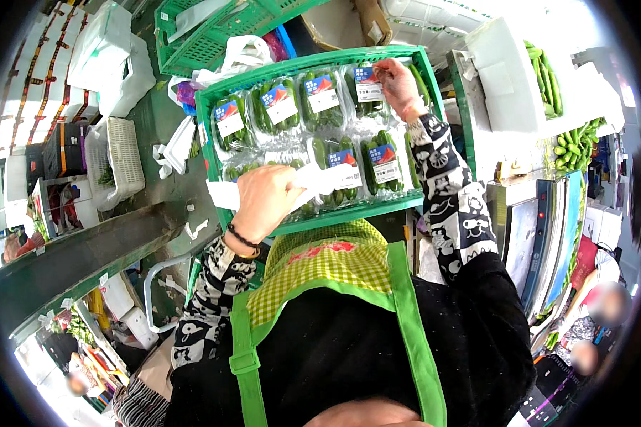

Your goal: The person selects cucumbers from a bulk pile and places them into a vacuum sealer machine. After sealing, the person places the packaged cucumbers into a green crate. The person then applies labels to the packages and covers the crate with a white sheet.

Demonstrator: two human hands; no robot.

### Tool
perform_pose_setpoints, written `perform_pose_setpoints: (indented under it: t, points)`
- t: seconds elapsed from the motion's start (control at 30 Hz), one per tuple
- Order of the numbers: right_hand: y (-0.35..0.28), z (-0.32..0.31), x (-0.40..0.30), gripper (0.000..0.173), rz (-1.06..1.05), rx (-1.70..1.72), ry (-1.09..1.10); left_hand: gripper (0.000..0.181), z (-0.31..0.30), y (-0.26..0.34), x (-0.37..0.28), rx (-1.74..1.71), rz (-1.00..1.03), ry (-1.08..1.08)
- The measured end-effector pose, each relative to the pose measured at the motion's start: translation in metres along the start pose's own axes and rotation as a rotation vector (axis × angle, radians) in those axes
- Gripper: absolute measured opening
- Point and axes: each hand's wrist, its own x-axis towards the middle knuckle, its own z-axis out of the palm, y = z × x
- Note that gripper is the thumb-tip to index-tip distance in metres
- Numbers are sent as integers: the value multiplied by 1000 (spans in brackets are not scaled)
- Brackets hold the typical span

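A green plastic crate (pixel 320 218) before me holds several clear-wrapped packs of small cucumbers in two rows. Most packs bear a blue-and-red printed label and a white sticker. A strip of white label paper (pixel 320 181) is gripped in my left hand (pixel 267 195), over the crate's near row, partly covering the packs beneath. My right hand (pixel 399 85) rests with bent fingers at the label of a cucumber pack (pixel 366 88) in the far right part of the crate. Its fingertips are partly hidden, and whether they pinch anything is unclear.
Beyond the crate stand another green crate (pixel 219 37) and an open cardboard box (pixel 334 24). Loose cucumbers (pixel 577 141) lie at right beside a white foam box (pixel 505 74). A white plastic basket (pixel 123 157) is on the left floor. People appear at the lower right edge.
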Motion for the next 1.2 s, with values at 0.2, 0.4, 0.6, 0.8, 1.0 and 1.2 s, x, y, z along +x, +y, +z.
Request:
perform_pose_setpoints:
  t: [0.2, 0.4, 0.6, 0.8, 1.0, 1.2]
  points:
    - [-35, 14, 0, 47, 179, -1002, -131, 21, -6, 7, -7, -74, -1, 77]
    - [-38, 27, -40, 80, -447, -1068, 95, 26, -9, 14, -3, -128, 38, 157]
    - [-36, 34, -74, 79, -265, -994, -125, 29, -12, 30, 9, -252, 90, 134]
    - [-127, 5, -145, 52, 145, 779, -385, 34, -13, 20, 14, -262, 21, 123]
    - [-187, 14, -204, 14, 287, 535, -218, 34, -13, 23, 21, -31, 161, 372]
    - [-204, 22, -221, 13, 245, 476, -80, 48, -6, 37, 17, -179, 412, 225]
